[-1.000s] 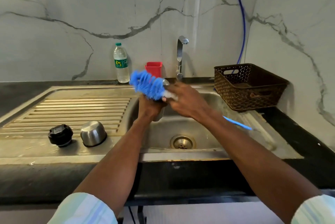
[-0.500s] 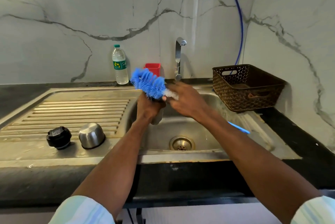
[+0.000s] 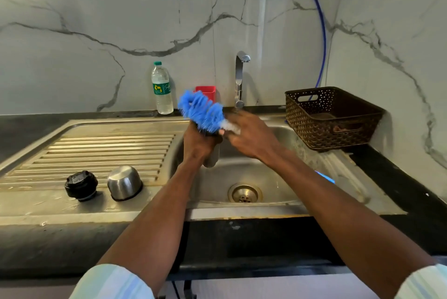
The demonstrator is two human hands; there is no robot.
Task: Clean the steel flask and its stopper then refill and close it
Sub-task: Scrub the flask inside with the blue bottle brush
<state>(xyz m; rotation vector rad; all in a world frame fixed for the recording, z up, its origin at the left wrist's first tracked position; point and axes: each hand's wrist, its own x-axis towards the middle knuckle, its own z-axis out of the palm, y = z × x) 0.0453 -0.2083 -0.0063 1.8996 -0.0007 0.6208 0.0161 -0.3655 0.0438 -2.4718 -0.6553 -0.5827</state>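
Over the sink basin (image 3: 278,192) my left hand (image 3: 199,143) grips the steel flask (image 3: 212,157); only its lower part shows below my fingers. My right hand (image 3: 249,135) holds the blue bottle brush (image 3: 200,111) by its stem. The bristle head lies tilted above the flask's top, outside the flask, and the blue handle end (image 3: 325,176) sticks out behind my right forearm. The black stopper (image 3: 81,185) and the steel cap (image 3: 124,182), upside down, rest on the draining board at the left.
A tap (image 3: 240,78) stands behind the basin with no water visibly running. A plastic water bottle (image 3: 161,89) and a red holder (image 3: 206,93) stand by the wall. A brown perforated basket (image 3: 331,117) sits at the right. The drain (image 3: 244,193) lies below my hands.
The brush head has stayed above the flask's mouth, shifting only slightly. Both hands hold their place over the basin.
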